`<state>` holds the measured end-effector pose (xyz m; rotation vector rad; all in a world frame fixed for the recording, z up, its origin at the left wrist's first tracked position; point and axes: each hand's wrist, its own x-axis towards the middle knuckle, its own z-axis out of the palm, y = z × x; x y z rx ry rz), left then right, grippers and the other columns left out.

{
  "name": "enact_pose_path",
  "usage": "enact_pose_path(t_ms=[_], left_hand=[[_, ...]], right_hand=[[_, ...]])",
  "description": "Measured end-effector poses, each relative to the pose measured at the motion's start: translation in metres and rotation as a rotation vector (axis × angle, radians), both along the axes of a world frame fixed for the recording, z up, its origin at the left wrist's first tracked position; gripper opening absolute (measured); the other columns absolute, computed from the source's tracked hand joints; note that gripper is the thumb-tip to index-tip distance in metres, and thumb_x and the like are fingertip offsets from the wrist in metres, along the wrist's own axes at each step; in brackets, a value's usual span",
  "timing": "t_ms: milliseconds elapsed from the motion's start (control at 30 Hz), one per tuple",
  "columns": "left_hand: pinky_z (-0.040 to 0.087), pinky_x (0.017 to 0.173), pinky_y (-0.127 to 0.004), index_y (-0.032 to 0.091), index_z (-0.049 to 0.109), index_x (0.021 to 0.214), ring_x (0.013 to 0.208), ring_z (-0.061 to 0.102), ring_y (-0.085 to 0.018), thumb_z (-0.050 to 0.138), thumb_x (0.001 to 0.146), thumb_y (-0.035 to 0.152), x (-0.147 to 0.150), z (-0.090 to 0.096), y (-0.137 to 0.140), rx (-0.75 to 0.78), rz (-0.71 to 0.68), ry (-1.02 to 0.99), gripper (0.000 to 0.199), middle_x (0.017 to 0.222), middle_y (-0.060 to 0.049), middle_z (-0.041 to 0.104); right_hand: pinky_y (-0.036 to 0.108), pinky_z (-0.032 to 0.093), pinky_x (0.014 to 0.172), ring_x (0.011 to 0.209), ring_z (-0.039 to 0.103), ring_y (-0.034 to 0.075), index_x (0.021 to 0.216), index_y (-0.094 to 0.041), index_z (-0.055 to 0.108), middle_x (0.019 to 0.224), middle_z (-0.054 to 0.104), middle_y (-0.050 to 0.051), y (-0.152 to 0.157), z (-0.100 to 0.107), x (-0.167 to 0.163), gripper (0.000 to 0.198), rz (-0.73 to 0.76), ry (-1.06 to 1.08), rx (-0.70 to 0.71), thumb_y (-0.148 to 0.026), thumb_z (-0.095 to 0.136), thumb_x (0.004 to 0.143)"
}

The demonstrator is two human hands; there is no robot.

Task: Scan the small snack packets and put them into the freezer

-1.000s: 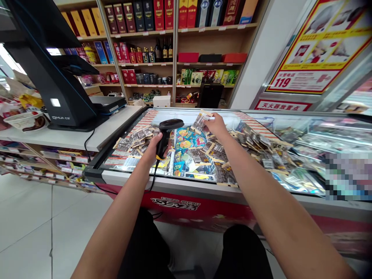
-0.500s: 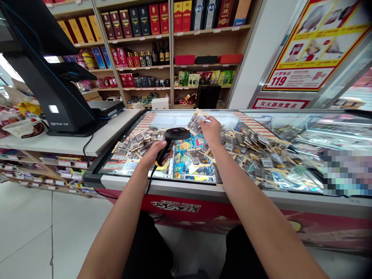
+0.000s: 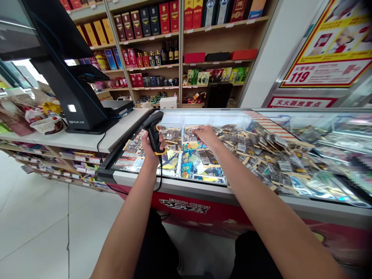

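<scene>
My left hand [image 3: 148, 148] is wrapped round the grip of a black and yellow barcode scanner [image 3: 155, 135], held tilted above the left part of the freezer's glass top. A cable hangs from the handle. Low over the glass, my right hand [image 3: 208, 136] pinches the edge of a small clear packet with a tan border [image 3: 190, 135]; whether it touches the glass is hard to tell. Many similar packets lie in a loose pile [image 3: 261, 149] to the right, and a smaller group [image 3: 172, 135] lies beside the scanner. Colourful wrapped goods [image 3: 190, 159] show through the glass.
The chest freezer [image 3: 186, 186] stretches across in front of me. At the left, a counter [image 3: 128, 126] carries a black checkout terminal [image 3: 78, 93] and a white bowl [image 3: 48, 126]. Shelves of boxes and bottles [image 3: 151, 58] stand behind. A black box-shaped object [image 3: 217, 95] rises beyond the freezer.
The scanner has swung from lying nearly level by the packet to a raised tilt, farther from my right hand. My right hand has lowered the packet towards the glass. The view has shifted slightly.
</scene>
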<state>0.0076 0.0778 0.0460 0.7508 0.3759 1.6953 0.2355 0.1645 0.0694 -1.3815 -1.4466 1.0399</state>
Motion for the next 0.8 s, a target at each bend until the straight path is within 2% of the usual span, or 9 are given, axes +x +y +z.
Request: enact_pose_path(t_ms=[167,367,467,567,633,700,800], left_hand=[[0.041,0.042,-0.023,0.016,0.072,0.108,0.036,0.043,-0.009,0.038,0.108,0.059,0.000,0.000,-0.001,-0.012,-0.008,-0.056,0.055,0.057,0.002,0.057],[0.039,0.044,-0.024,0.018,0.070,0.109,0.038,0.043,-0.009,0.044,0.105,0.064,0.000,-0.003,0.002,-0.017,0.031,-0.024,0.053,0.059,0.003,0.056],[0.036,0.045,-0.024,0.019,0.069,0.110,0.038,0.042,-0.009,0.044,0.102,0.068,-0.002,-0.004,0.004,-0.049,0.082,0.025,0.055,0.059,0.004,0.054],[0.034,0.045,-0.025,0.019,0.068,0.111,0.038,0.041,-0.009,0.046,0.100,0.070,-0.002,-0.004,0.004,-0.059,0.101,0.062,0.057,0.060,0.005,0.053],[0.033,0.045,-0.025,0.019,0.068,0.112,0.038,0.041,-0.009,0.048,0.098,0.071,-0.002,-0.003,0.004,-0.063,0.099,0.081,0.058,0.060,0.005,0.053],[0.033,0.045,-0.025,0.019,0.068,0.113,0.038,0.042,-0.009,0.049,0.097,0.072,-0.001,-0.003,0.003,-0.064,0.097,0.098,0.059,0.060,0.005,0.054],[0.034,0.044,-0.025,0.018,0.069,0.116,0.037,0.042,-0.008,0.050,0.097,0.073,0.001,-0.001,0.002,-0.043,0.071,0.108,0.061,0.059,0.005,0.054]], right_hand=[[0.019,0.039,0.047,0.050,0.056,0.011,0.081,-0.017,0.068,0.056,0.057,-0.001,0.007,-0.002,-0.046,0.020,0.101,0.000,-0.006,-0.024,0.077,0.097],[0.021,0.045,0.052,0.063,0.070,0.017,0.083,-0.017,0.068,0.065,0.067,0.003,0.027,0.005,-0.094,0.020,0.177,-0.035,0.024,-0.029,0.074,0.098],[0.027,0.054,0.063,0.079,0.074,0.024,0.076,-0.019,0.067,0.071,0.070,0.006,0.033,0.003,-0.106,0.023,0.174,-0.109,0.068,-0.028,0.083,0.089],[0.034,0.058,0.087,0.106,0.073,0.032,0.078,-0.019,0.069,0.086,0.074,0.011,0.035,-0.003,-0.104,0.022,0.110,-0.256,0.199,-0.029,0.088,0.083],[0.039,0.055,0.101,0.117,0.069,0.034,0.095,-0.017,0.076,0.104,0.076,0.015,0.038,-0.007,-0.093,0.023,0.071,-0.410,0.329,-0.039,0.083,0.090],[0.043,0.053,0.107,0.120,0.068,0.035,0.116,-0.015,0.078,0.123,0.073,0.019,0.045,-0.009,-0.073,0.035,0.039,-0.575,0.413,-0.045,0.071,0.100],[0.047,0.051,0.111,0.130,0.063,0.039,0.135,-0.013,0.074,0.140,0.066,0.024,0.061,-0.009,-0.027,0.044,-0.022,-0.807,0.381,-0.042,0.063,0.104]])
